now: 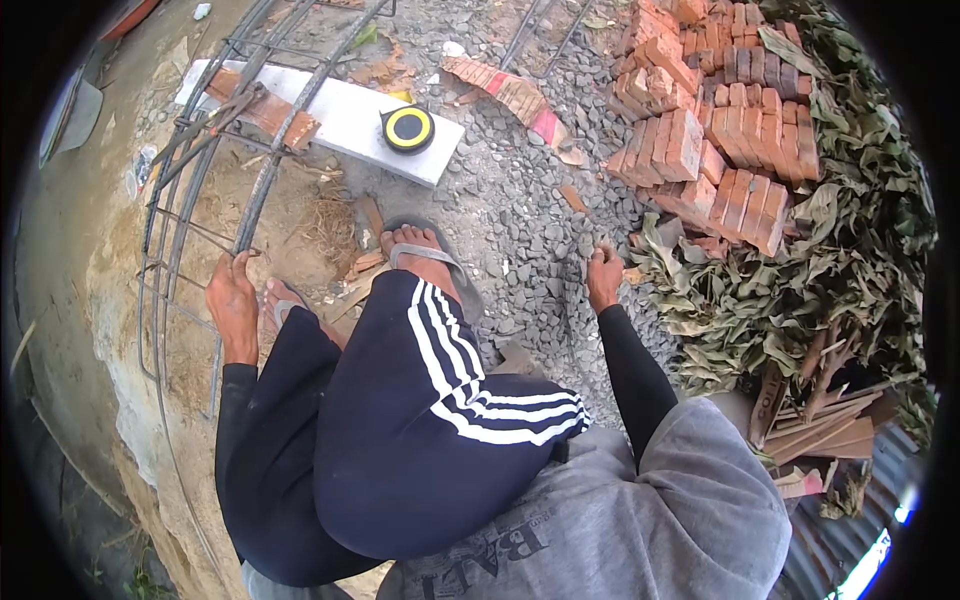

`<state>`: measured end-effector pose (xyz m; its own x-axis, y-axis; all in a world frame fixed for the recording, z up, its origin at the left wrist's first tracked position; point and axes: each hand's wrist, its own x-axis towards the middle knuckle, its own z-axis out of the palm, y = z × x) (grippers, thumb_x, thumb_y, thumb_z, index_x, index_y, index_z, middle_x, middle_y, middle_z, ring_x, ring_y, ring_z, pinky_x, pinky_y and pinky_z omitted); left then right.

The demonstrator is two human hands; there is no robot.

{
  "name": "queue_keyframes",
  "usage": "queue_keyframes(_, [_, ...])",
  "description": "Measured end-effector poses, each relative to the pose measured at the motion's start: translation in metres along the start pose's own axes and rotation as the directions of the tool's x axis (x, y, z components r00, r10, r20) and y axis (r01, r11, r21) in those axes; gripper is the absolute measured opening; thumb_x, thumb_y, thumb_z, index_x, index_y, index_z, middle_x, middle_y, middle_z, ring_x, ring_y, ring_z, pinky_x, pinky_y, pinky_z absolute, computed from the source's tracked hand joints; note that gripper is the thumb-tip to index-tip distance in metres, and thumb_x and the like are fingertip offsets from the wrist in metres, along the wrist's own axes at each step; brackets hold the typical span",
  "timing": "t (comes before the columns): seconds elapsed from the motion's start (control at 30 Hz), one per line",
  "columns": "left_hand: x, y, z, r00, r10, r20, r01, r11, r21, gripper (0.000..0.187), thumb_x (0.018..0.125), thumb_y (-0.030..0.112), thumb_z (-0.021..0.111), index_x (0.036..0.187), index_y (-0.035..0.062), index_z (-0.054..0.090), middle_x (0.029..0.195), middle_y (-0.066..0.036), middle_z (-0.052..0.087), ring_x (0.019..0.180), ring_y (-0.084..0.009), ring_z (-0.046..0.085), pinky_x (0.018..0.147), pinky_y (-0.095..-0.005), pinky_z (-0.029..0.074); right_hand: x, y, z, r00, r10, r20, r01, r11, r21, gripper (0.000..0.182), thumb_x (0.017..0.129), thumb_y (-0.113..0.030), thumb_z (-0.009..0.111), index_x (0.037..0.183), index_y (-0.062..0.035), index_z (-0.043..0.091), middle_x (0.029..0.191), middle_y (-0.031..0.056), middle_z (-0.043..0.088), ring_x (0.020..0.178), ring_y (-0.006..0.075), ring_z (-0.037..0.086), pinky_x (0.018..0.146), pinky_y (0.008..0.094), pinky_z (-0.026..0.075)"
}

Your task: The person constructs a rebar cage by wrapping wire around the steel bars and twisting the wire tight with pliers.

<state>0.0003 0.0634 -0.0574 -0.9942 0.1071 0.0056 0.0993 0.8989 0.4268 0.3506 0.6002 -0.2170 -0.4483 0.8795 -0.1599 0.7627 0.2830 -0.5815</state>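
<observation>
My left hand (233, 305) is closed around the near end of a ribbed steel bar (268, 180), part of a long rebar cage (180, 215) tied with thin stirrups. Out over the grey gravel, my right hand (603, 275) has its fingers curled together; a thin dark strand seems to run beside it, but what it grips is too small to make out. A rusty hand tool like pincers (212, 128) lies across the cage bars. Beyond my feet, a round yellow-and-black tape measure (408, 129) rests on a white board (350, 112).
Red bricks (735, 135) are stacked at the upper right beside dry leafy branches (790, 290). Wood scraps (825, 430) and corrugated metal sheet (860, 510) lie at the lower right. Loose gravel (530, 230) covers the middle. A torn cardboard strip (515, 95) lies near the board.
</observation>
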Motion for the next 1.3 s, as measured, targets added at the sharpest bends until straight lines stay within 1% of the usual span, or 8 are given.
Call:
queue_keyframes(0.43, [0.001,-0.011,-0.002,0.998,0.031,-0.06,-0.037,0.994,-0.105,0.024,0.099,0.021,0.066,0.09,-0.0011,0.065,0.078,-0.029,0.062,0.075,-0.0496,0.062,0.061,-0.0504,0.046,-0.014,-0.027,0.01,0.943,0.044,0.33,0.01,0.987,-0.16,0.047,0.094,-0.032,0.071,0.111,0.011,0.07,0.103,0.0254,0.073,0.096,0.0349,0.071,0.087,0.0419,0.053])
queue_keyframes(0.53, [-0.001,-0.01,-0.011,0.997,0.037,-0.064,-0.043,0.994,-0.098,0.025,0.099,0.02,0.066,0.089,-0.0019,0.062,0.078,-0.029,0.061,0.073,-0.0499,0.06,0.06,-0.0499,0.045,-0.028,-0.075,0.019,0.929,-0.361,0.085,0.354,0.794,-0.495,0.047,0.094,-0.036,0.071,0.109,0.0091,0.07,0.098,0.023,0.073,0.093,0.0343,0.07,0.085,0.0426,0.052])
queue_keyframes(0.57, [-0.001,-0.009,-0.011,0.996,0.052,-0.073,-0.058,0.994,-0.094,0.025,0.099,0.02,0.066,0.089,-0.0021,0.061,0.078,-0.029,0.061,0.073,-0.0499,0.06,0.06,-0.0499,0.045,-0.026,-0.082,0.027,0.9,-0.434,0.032,0.4,0.796,-0.455,0.047,0.093,-0.037,0.071,0.109,0.0063,0.069,0.092,0.0204,0.072,0.09,0.035,0.07,0.084,0.0422,0.052])
queue_keyframes(0.67, [0.0,-0.011,-0.004,0.998,0.023,-0.05,-0.027,0.996,-0.086,0.022,0.098,0.017,0.065,0.09,-0.0035,0.063,0.081,-0.029,0.063,0.076,-0.0499,0.061,0.064,-0.0516,0.046,-0.021,-0.107,0.041,0.972,-0.065,0.227,0.112,0.974,-0.198,0.041,0.094,-0.035,0.071,0.107,0.0042,0.069,0.09,0.0191,0.072,0.086,0.035,0.069,0.082,0.0422,0.052])
queue_keyframes(0.97, [0.0,-0.008,-0.007,1.0,-0.001,-0.03,0.0,0.999,-0.041,0.023,0.1,0.018,0.064,0.095,-0.0048,0.066,0.083,-0.031,0.063,0.078,-0.0511,0.061,0.066,-0.0521,0.046,-0.037,-0.089,0.045,0.94,-0.193,0.283,0.238,0.962,-0.136,0.025,0.099,-0.024,0.065,0.107,0.0,0.067,0.081,0.0136,0.07,0.071,0.0273,0.068,0.068,0.0408,0.054])
queue_keyframes(1.07, [-0.003,-0.004,-0.002,1.0,-0.022,-0.015,0.021,0.999,-0.029,0.025,0.101,0.02,0.063,0.096,-0.0044,0.066,0.081,-0.031,0.062,0.076,-0.0505,0.061,0.065,-0.0514,0.046,-0.036,-0.098,0.03,0.929,0.152,0.337,-0.272,0.898,0.346,0.026,0.104,-0.021,0.057,0.124,-0.0028,0.06,0.075,0.007,0.065,0.065,0.0181,0.065,0.06,0.0333,0.053])
queue_keyframes(1.1, [-0.004,0.0,-0.004,1.0,-0.024,-0.007,0.023,0.999,-0.024,0.025,0.101,0.021,0.063,0.096,-0.004,0.067,0.08,-0.03,0.062,0.076,-0.05,0.061,0.064,-0.0512,0.046,-0.03,-0.102,0.018,0.917,0.161,0.364,-0.295,0.888,0.351,0.029,0.108,-0.019,0.051,0.133,-0.0056,0.052,0.075,0.003,0.06,0.062,0.0108,0.06,0.055,0.0271,0.052])
queue_keyframes(1.3, [-0.001,-0.004,-0.005,1.0,0.0,-0.013,-0.001,0.993,-0.116,0.022,0.098,0.017,0.064,0.09,-0.0029,0.063,0.08,-0.029,0.063,0.078,-0.0478,0.064,0.068,-0.0528,0.048,0.012,-0.094,-0.03,0.894,0.131,0.429,-0.333,0.835,0.438,0.029,0.107,-0.028,0.055,0.129,-0.0093,0.055,0.087,0.0037,0.061,0.071,0.0138,0.063,0.063,0.0307,0.055])
